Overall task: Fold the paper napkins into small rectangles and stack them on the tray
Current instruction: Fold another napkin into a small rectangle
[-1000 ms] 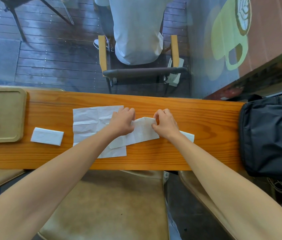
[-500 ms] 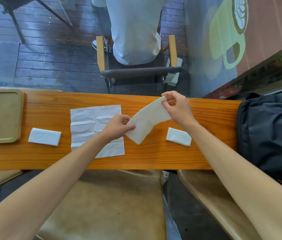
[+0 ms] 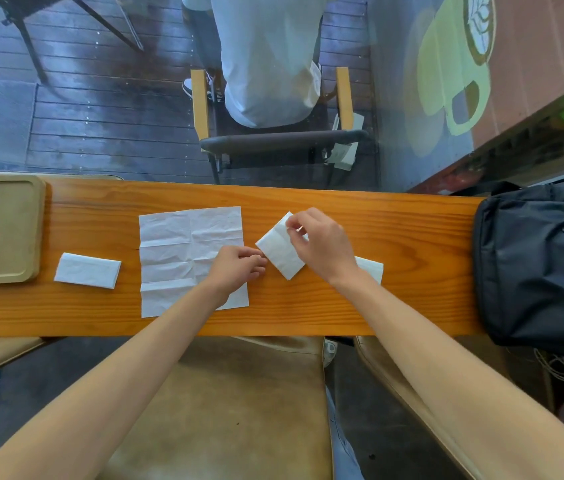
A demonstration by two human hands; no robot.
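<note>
Nearest, both bare forearms reach over the wooden surface (image 3: 394, 306). The left hand (image 3: 239, 266) pinches the near-left corner of a folded napkin (image 3: 280, 251); the right hand (image 3: 322, 244) pinches its far corner, so both grips hold it. It sits tilted, long axis running from far-left to near-right, seemingly just above the wood. An open napkin (image 3: 183, 251), creased flat, lies left of it, under the left wrist. A folded one (image 3: 87, 270) lies further left, long axis left-right, just beside the tray (image 3: 0, 275), which holds nothing. Another folded piece (image 3: 372, 268) peeks from under the right wrist. A dark bag (image 3: 543, 265) sits at the right end.
</note>
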